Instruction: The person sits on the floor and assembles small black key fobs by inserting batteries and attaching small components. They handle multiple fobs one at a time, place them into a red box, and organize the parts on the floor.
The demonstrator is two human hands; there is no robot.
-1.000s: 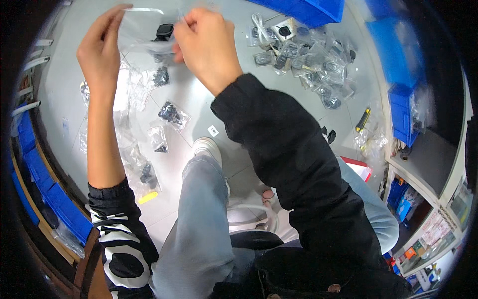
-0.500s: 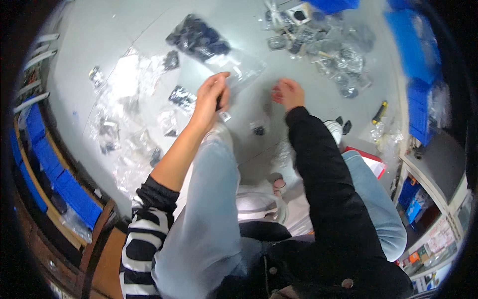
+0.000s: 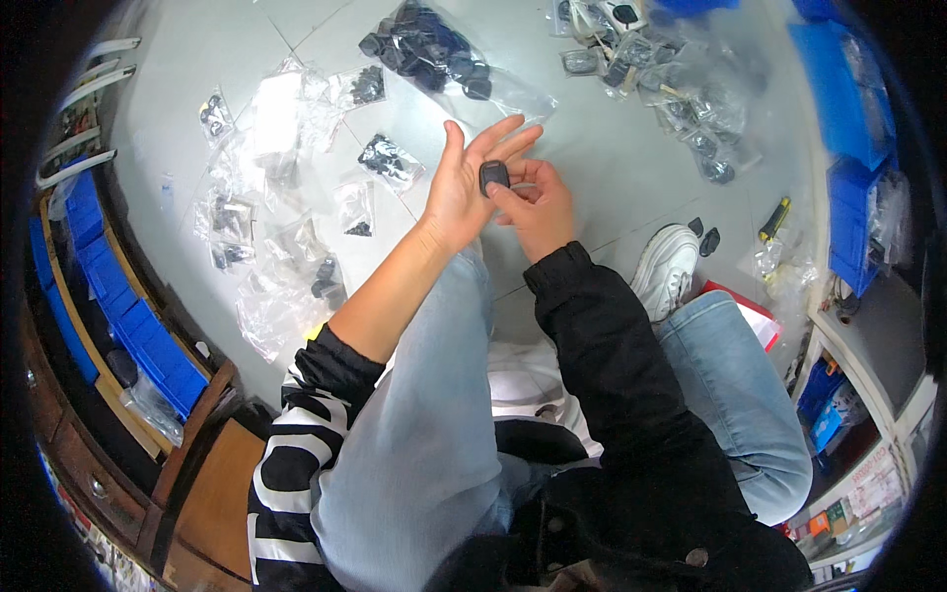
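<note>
Seen from above, a person sits with both hands near the middle of the frame. The left hand (image 3: 457,204) lies palm up, its fingers spread; the right hand (image 3: 540,210) pinches a small black piece (image 3: 494,178) between thumb and fingers over the left palm; whether it touches the palm is unclear. This one piece is out and in hand, while many dark pieces (image 3: 419,47) remain inside a clear bag (image 3: 523,97) at upper centre. Small packets (image 3: 391,162) lie left of centre; a heap of bagged parts (image 3: 695,109) fills the upper right.
</note>
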